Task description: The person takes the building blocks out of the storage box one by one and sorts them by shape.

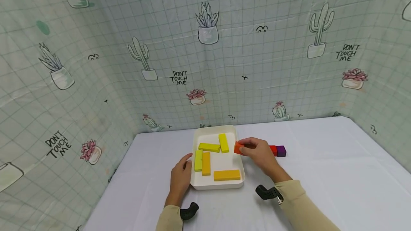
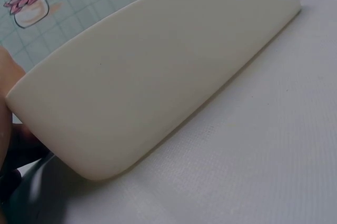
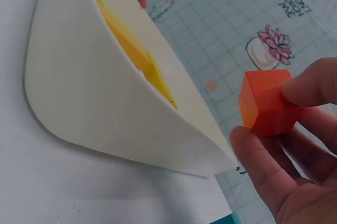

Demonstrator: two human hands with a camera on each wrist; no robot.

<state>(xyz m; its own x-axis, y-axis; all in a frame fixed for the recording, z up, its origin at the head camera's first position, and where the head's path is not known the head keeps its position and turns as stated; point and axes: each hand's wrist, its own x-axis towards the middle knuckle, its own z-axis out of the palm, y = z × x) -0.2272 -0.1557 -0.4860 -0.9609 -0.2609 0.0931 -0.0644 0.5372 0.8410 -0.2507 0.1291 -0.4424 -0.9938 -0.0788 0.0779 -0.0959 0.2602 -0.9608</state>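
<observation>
An orange cube-like block (image 3: 268,102) is pinched between the thumb and fingers of my right hand (image 1: 259,152). In the head view it overlaps the right rim of a white tray (image 1: 224,163). My left hand (image 1: 181,177) rests against the tray's left side, its fingertips right at the rim. Inside the tray lie flat yellow-green blocks (image 1: 209,147) toward the back and left, and two orange-yellow blocks, one upright in the view (image 1: 206,164) and one lying crosswise (image 1: 227,175) near the front.
Just right of my right hand, a red block (image 1: 273,150) and a purple block (image 1: 281,151) sit side by side on the white table (image 1: 337,174), the red one partly hidden by the hand. A patterned cloth (image 1: 167,20) hangs behind the table and at its sides.
</observation>
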